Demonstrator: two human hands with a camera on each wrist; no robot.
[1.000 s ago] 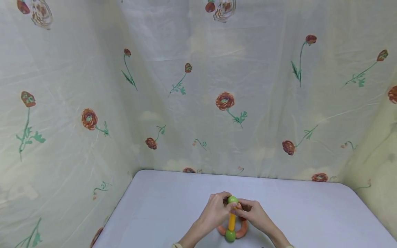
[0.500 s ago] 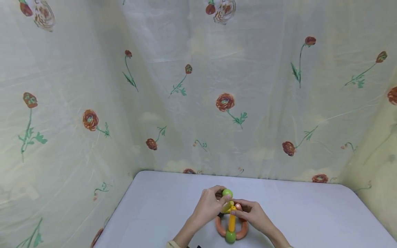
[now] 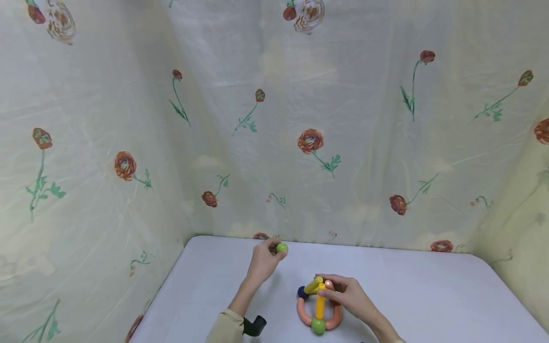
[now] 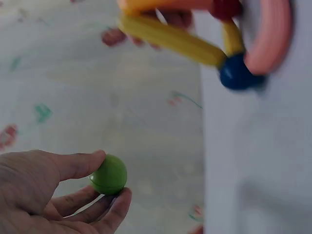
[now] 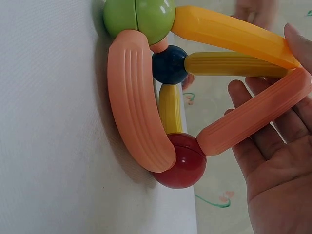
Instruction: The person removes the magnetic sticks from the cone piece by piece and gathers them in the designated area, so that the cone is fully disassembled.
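My left hand [image 3: 261,262] pinches a loose green ball [image 4: 109,174] between thumb and fingers, up and left of the toy frame. My right hand [image 3: 348,294] holds together the upper ends of an orange-yellow rod [image 5: 234,34], a yellow rod [image 4: 170,40] and a pink rod [image 5: 253,112]. These rods lean inward from a ring on the table. The ring has a green ball [image 3: 318,326], a dark blue ball [image 5: 170,65] and a red ball [image 5: 180,165]. Curved pink pieces [image 5: 134,97] and a short yellow rod [image 5: 170,108] link the balls.
The white table [image 3: 214,286] has rounded far corners. A pale curtain with printed flowers [image 3: 310,140] hangs behind and beside it. A black device [image 3: 255,326] sits at my left wrist, by the sleeve [image 3: 227,326].
My left hand has lifted the green ball off the rods' upper ends and carried it up and left. My right hand stays at the rods, whose tops now show.
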